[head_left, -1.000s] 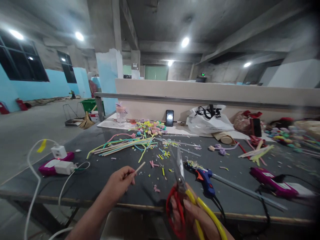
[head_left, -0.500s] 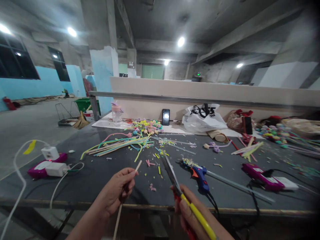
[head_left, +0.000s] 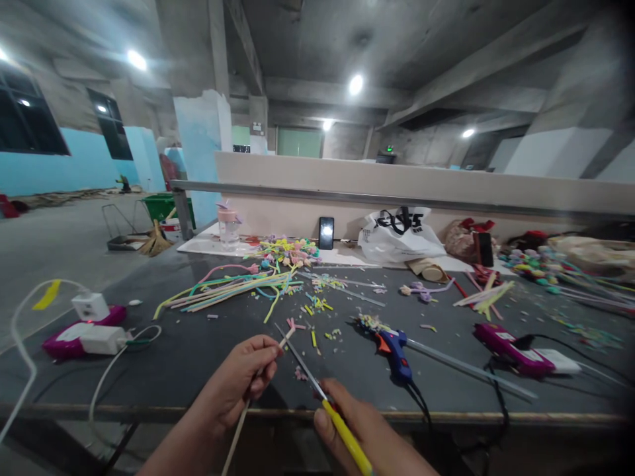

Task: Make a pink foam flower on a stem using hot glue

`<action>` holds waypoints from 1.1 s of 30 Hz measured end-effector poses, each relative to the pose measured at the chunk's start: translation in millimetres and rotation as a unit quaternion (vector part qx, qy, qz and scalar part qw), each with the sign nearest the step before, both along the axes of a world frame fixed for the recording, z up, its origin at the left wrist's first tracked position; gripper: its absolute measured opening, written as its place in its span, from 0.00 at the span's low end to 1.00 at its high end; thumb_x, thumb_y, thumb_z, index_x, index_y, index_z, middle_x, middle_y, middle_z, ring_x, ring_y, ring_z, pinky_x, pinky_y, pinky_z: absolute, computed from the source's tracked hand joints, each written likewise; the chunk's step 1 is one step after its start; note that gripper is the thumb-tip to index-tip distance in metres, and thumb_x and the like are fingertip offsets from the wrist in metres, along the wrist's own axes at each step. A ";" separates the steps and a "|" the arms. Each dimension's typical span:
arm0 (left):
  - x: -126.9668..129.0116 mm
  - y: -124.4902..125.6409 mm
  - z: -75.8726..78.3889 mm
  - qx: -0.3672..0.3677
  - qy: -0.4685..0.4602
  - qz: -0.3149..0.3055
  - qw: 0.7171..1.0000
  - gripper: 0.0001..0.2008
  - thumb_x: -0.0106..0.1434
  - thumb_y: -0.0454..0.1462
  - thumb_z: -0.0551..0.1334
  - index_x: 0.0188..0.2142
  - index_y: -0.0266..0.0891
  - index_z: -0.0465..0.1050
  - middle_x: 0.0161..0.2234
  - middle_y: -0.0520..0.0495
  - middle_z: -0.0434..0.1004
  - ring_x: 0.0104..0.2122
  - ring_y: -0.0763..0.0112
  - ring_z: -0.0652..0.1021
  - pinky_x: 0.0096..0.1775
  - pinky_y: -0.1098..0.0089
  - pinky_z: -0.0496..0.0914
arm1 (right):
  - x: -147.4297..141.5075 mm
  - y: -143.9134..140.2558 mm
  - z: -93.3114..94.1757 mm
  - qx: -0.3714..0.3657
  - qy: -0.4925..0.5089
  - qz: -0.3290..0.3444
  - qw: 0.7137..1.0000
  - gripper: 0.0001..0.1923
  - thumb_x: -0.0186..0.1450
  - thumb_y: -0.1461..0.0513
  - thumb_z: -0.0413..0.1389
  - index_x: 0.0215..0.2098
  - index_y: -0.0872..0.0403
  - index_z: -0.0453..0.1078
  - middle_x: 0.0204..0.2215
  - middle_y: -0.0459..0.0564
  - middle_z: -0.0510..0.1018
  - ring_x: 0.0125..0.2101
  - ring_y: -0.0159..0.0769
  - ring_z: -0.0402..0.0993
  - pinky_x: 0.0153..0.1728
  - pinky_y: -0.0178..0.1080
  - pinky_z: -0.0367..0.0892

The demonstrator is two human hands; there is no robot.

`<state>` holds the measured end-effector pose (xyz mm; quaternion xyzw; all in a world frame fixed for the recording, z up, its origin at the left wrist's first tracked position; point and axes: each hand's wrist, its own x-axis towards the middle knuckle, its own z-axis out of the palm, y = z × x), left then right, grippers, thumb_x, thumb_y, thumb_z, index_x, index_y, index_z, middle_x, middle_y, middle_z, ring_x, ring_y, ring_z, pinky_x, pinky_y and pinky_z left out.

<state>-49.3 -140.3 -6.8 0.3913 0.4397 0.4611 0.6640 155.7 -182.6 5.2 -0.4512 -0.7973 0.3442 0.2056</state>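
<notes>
A dark grey worktable (head_left: 163,357) in a concrete hall. The left hand (head_left: 238,383) pinches a thin cream stick (head_left: 248,413); the right hand (head_left: 362,430) grips yellow-handled steel scissors (head_left: 317,390), blades meeting the stick's tip. Beyond the right hand lies a blue glue gun (head_left: 394,350).

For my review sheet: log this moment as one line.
left hand: pinches pale stick | right hand: grips scissors, blades at stick tip | nearby: blue glue gun, scraps on table
</notes>
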 end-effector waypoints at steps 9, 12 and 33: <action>3.5 1.5 2.1 0.012 0.051 -0.014 0.999 0.11 0.54 0.42 0.60 0.26 0.37 0.62 0.14 0.58 0.63 0.09 0.89 0.52 0.14 0.80 0.39 | -4.6 5.0 -9.2 0.019 0.000 -0.014 1.000 0.16 0.65 0.50 0.44 0.38 0.52 0.64 0.22 0.42 0.68 0.23 0.29 0.59 0.26 0.32 0.55; 2.2 1.9 0.7 0.014 0.054 -0.032 0.998 0.12 0.55 0.43 0.60 0.28 0.36 0.63 0.15 0.57 0.65 0.09 0.88 0.54 0.14 0.81 0.41 | -3.6 6.0 -13.3 0.025 -0.008 -0.020 0.999 0.16 0.65 0.50 0.43 0.37 0.53 0.64 0.22 0.42 0.67 0.22 0.28 0.58 0.25 0.31 0.54; -12.7 -19.3 -20.9 -0.027 0.048 -0.078 0.995 0.14 0.56 0.46 0.58 0.32 0.37 0.63 0.15 0.57 0.68 0.09 0.86 0.59 0.12 0.81 0.46 | -6.1 11.9 -42.6 0.034 -0.033 0.021 0.999 0.16 0.63 0.49 0.44 0.34 0.53 0.62 0.21 0.43 0.68 0.21 0.28 0.60 0.21 0.30 0.52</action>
